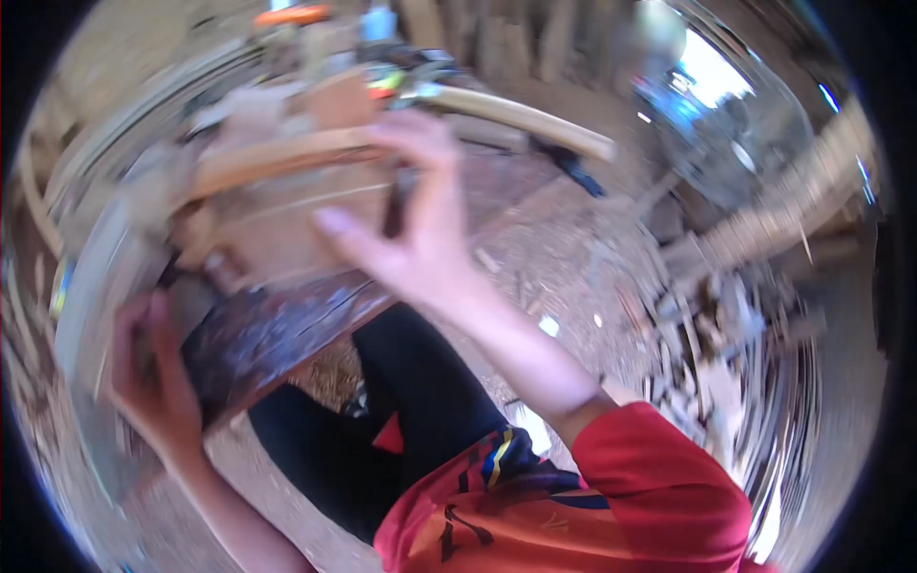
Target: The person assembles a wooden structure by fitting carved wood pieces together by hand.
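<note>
A light-brown wooden piece [287, 215], with a raised strip along its far edge, lies over a dark worn bench top [287, 320]; blur hides its exact kind. My right hand [420, 215] curls around its right end, fingers on the strip and thumb over the flat face. At the lower left is my left hand [158, 372], partly curled beside the bench's near left corner. A long pale board [91, 325] stands close to it. Motion smears the left fingers, so I cannot make out whether they grip anything.
Beyond the bench top lie a pale wooden handle or stick [525, 116], an orange object [291, 15] and blurred tools. Wood offcuts [707, 363] are heaped on the right, near a log [774, 220] and a round fan-like cage [735, 134]. Shavings cover the ground.
</note>
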The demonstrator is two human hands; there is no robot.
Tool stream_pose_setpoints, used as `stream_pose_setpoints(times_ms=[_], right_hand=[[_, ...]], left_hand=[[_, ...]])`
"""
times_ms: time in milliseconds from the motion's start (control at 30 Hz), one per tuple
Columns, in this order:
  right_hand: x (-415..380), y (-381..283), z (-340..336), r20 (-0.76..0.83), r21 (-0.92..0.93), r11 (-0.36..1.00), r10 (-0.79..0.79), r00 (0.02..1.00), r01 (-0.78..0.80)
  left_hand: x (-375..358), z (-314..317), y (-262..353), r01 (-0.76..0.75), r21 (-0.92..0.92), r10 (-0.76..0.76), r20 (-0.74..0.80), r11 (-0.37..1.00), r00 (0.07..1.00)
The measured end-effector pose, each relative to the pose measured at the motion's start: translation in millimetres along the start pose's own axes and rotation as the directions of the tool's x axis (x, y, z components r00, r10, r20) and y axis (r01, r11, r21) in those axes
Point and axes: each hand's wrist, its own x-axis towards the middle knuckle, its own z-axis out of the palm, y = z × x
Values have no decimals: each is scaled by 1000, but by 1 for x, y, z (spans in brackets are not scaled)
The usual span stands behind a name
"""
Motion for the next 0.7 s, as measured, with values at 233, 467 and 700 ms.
stream_pose_setpoints(times_ms=[233,467,700], right_hand=[[3,-9,-5,30,-141,990,-17,999,21],[0,-8,-2,25,-143,989,-22,999,26],[-1,-4,1,18,-131,990,-48,999,50]], left_hand=[[2,-1,13,-180,37,174,130,983,976],[7,-5,22,-350,31,337,193,936,921],[6,-8,29,-354,28,336,253,935,907]])
